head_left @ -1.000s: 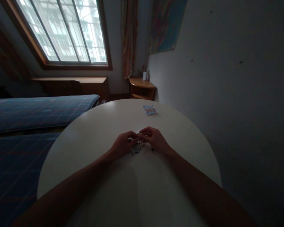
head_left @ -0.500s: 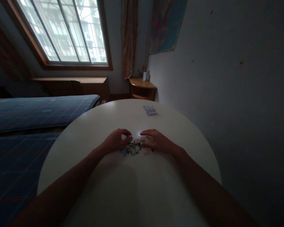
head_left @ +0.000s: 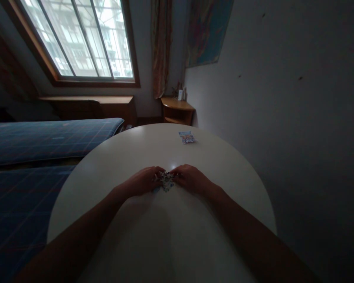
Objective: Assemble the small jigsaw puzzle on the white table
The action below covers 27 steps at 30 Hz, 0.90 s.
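A small heap of jigsaw puzzle pieces lies on the round white table, squeezed between my two hands. My left hand curls round the heap's left side, its fingertips against the pieces. From the right, my right hand presses its bent fingers on the other side of the heap. The fingertips of both hands nearly meet at the heap's far edge. Some pieces are hidden under the fingers, and the dim light blurs single pieces.
A small printed picture packet lies farther back on the table. To the left is a bed with a blue plaid cover. A corner shelf stands behind the table, and a wall runs along the right.
Both hands have moved inward and closed in on the puzzle pieces. The heap is now narrower and more compact. The picture packet has stayed where it was.
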Each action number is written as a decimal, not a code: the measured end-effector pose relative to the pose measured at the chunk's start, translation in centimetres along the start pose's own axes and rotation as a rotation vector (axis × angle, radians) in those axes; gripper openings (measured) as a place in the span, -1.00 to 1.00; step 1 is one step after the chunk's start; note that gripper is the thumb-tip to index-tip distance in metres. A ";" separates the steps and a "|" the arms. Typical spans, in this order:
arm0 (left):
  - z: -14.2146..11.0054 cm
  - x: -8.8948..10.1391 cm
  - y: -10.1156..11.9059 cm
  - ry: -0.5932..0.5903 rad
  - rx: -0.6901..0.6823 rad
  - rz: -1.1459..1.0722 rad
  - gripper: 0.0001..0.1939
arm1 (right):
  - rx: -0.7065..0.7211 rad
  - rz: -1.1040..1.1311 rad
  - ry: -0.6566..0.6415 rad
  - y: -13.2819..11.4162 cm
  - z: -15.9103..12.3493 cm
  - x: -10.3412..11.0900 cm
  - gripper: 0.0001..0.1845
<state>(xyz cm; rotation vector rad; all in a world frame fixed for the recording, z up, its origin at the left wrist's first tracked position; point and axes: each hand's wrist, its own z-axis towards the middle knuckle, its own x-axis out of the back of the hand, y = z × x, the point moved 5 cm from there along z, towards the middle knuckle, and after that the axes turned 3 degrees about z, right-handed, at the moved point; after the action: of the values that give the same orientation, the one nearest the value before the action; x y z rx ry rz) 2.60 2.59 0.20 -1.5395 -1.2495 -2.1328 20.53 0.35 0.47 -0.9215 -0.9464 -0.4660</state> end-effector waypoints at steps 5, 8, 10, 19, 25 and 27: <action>0.0 0.6 0.0 0.037 -0.010 -0.016 -0.62 | -0.093 0.030 0.045 1.0 -0.1 0.6 -0.73; -0.7 1.5 -0.6 -0.013 -0.005 0.071 -0.41 | -0.142 0.109 0.070 2.0 -0.4 1.2 -0.71; -1.2 1.9 -1.1 -0.068 0.024 0.124 -0.39 | -0.147 0.161 0.087 2.6 -0.6 1.9 -0.72; -1.2 1.3 -0.4 -0.102 0.050 0.140 -0.77 | -0.184 0.182 -0.140 3.6 -2.5 4.2 -0.52; -0.3 0.5 -0.3 0.002 0.038 0.128 -0.82 | -0.136 0.119 -0.222 2.8 -2.5 3.6 -0.48; -0.1 0.2 -0.3 0.039 0.042 0.115 -0.83 | -0.148 0.108 -0.183 2.4 -2.1 3.2 -0.62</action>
<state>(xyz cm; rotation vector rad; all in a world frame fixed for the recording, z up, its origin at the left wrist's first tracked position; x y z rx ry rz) 2.28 2.79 0.24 -1.5070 -1.1571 -2.0416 24.95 0.04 1.53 -1.1586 -1.0315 -0.3676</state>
